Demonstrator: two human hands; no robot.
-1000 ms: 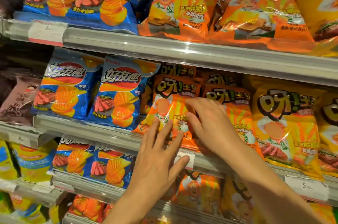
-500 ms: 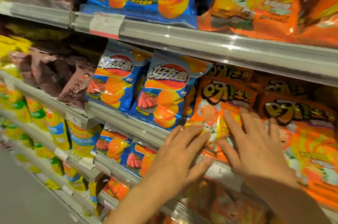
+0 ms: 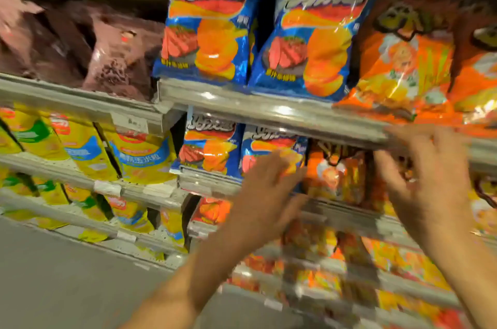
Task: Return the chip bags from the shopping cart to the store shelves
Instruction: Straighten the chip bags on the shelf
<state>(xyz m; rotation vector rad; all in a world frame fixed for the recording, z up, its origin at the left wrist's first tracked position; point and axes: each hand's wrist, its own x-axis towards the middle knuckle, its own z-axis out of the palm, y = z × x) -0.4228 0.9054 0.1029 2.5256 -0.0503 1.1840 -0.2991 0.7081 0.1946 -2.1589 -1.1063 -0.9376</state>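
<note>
At the 6 o'clock side of the view, two bare forearms rise toward the shelves. The left hand [image 3: 265,194] is in front of the lower shelf rail, its fingers straight and spread, and it holds nothing. At 3 o'clock from it, well apart, the right hand [image 3: 427,183] has loosely bent fingers and also holds nothing; motion blur hides whether the fingertips touch a bag. Between the two hands stands an orange chip bag [image 3: 336,175] on the lower shelf [image 3: 215,185]. At 9 o'clock from this bag are two blue chip bags [image 3: 208,150]. Farther, at 12 o'clock, the upper shelf [image 3: 269,111] carries two larger blue bags [image 3: 309,41] and an orange bag [image 3: 403,68] beside them. At 9 o'clock are yellow bags [image 3: 139,156], and brown bags [image 3: 115,60] at 10 o'clock.
</note>
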